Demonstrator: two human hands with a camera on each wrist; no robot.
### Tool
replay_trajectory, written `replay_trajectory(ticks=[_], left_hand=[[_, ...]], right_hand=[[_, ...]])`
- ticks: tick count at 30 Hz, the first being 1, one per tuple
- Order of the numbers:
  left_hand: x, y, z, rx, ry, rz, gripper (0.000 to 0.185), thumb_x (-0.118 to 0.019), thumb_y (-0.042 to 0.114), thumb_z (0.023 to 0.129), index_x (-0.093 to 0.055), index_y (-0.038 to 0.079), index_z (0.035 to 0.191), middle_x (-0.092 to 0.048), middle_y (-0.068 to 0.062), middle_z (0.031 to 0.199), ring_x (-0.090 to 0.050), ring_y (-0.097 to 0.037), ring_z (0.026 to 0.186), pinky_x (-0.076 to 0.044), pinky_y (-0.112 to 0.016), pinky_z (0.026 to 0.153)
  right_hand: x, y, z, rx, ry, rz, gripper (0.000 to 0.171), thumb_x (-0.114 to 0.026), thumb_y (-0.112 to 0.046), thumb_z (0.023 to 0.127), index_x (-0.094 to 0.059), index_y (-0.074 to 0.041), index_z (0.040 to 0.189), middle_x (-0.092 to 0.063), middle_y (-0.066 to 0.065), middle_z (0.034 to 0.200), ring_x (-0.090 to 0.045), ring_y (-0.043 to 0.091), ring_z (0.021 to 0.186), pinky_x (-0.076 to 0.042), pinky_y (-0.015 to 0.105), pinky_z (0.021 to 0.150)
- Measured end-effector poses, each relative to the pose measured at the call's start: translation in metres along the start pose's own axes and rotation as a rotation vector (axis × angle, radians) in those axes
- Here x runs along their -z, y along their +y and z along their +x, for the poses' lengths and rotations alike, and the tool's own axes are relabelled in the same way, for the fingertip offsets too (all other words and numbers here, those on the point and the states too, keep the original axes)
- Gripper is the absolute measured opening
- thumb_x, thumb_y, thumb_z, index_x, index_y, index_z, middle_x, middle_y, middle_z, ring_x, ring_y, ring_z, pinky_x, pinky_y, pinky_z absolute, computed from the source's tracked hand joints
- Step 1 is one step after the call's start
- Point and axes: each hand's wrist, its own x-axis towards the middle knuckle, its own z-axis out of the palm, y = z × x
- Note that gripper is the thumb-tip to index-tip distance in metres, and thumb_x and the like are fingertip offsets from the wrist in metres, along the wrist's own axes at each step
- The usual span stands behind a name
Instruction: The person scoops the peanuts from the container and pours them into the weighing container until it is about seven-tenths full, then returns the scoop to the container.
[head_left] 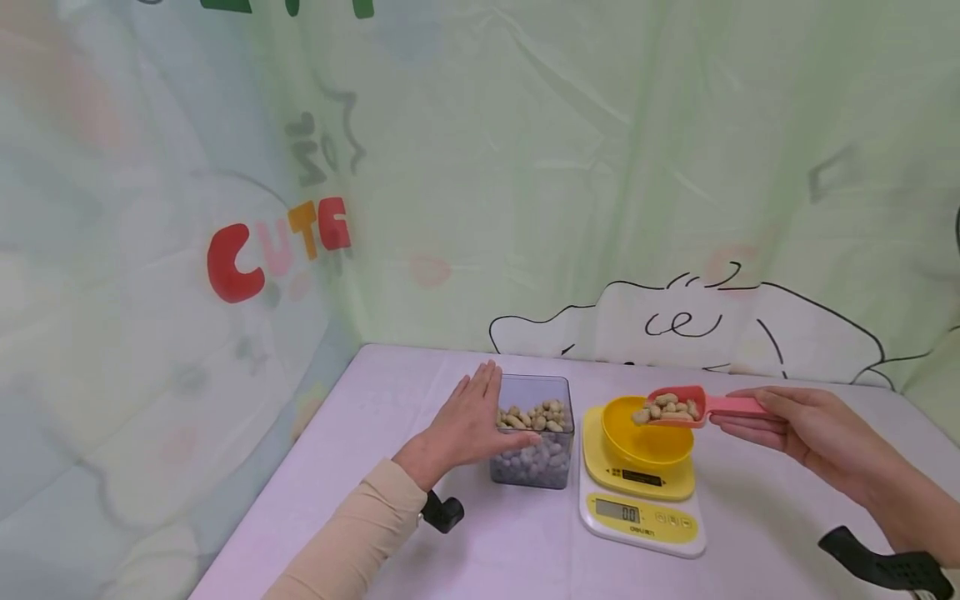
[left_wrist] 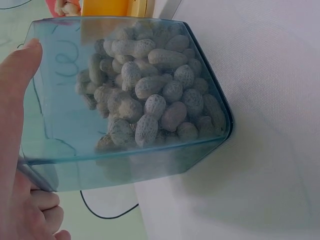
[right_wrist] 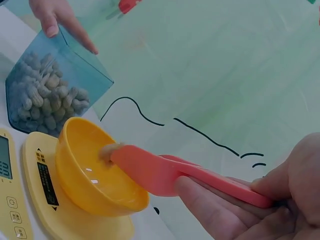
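Note:
A clear square container (head_left: 533, 450) half full of peanuts (left_wrist: 150, 100) stands on the lilac table. My left hand (head_left: 474, 417) lies flat against its left wall with straight fingers, the thumb (head_left: 522, 438) across the front. To the right, a yellow bowl (head_left: 647, 435) sits on a yellow and white scale (head_left: 641, 504) that reads 0.0. My right hand (head_left: 791, 427) pinches the handle of a pink scoop (head_left: 677, 406). The scoop holds several peanuts and hovers over the bowl's rim. In the right wrist view the scoop (right_wrist: 165, 172) reaches over the bowl (right_wrist: 90, 175), which looks bare inside.
The lilac tablecloth (head_left: 390, 392) ends at a pale printed curtain (head_left: 525, 208) at the back and on the left. Black wrist-camera mounts (head_left: 444, 511) show near both forearms. Bare cloth lies in front of the container and right of the scale.

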Motion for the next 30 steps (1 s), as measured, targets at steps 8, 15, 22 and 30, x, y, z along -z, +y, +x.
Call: replay_trajectory(ticks=[8,15,22,30], left_hand=[[0.001,0.001,0.001,-0.011,0.001,0.007,0.116,-0.051,0.080,0.083,-0.010,0.002,0.159,-0.009,-0.013,0.168,-0.009,-0.024,0.156,-0.013,-0.042,0.127],[0.000,0.000,0.000,-0.010,0.003,0.005,0.116,-0.051,0.080,0.083,-0.011,0.002,0.158,-0.010,-0.014,0.167,-0.010,-0.025,0.156,-0.013,-0.042,0.127],[0.001,0.000,0.000,-0.009,-0.006,0.008,0.117,-0.050,0.081,0.083,-0.009,0.002,0.159,-0.009,-0.014,0.167,-0.008,-0.025,0.156,-0.012,-0.043,0.127],[0.007,-0.001,-0.002,0.033,-0.002,0.037,0.119,-0.046,0.084,0.082,-0.007,0.001,0.158,-0.006,-0.014,0.168,-0.005,-0.025,0.156,-0.009,-0.045,0.128]], right_hand=[[-0.010,-0.005,0.000,-0.027,0.074,-0.323,0.054,-0.024,-0.020,0.110,-0.024,0.021,0.145,-0.075,0.003,0.109,-0.074,0.011,0.095,-0.060,0.029,0.083],[-0.013,-0.012,-0.001,-0.044,0.089,-0.472,0.053,-0.025,-0.021,0.110,-0.029,0.020,0.143,-0.069,0.018,0.117,-0.074,0.012,0.092,-0.060,0.029,0.081],[-0.012,-0.019,-0.002,-0.037,0.099,-0.527,0.054,-0.025,-0.022,0.110,-0.027,0.020,0.145,-0.065,0.025,0.120,-0.074,0.011,0.091,-0.061,0.028,0.080],[-0.018,-0.024,-0.003,0.017,0.112,-0.560,0.059,-0.025,-0.028,0.110,-0.023,0.016,0.149,-0.053,0.036,0.133,-0.073,0.008,0.093,-0.060,0.028,0.080]])
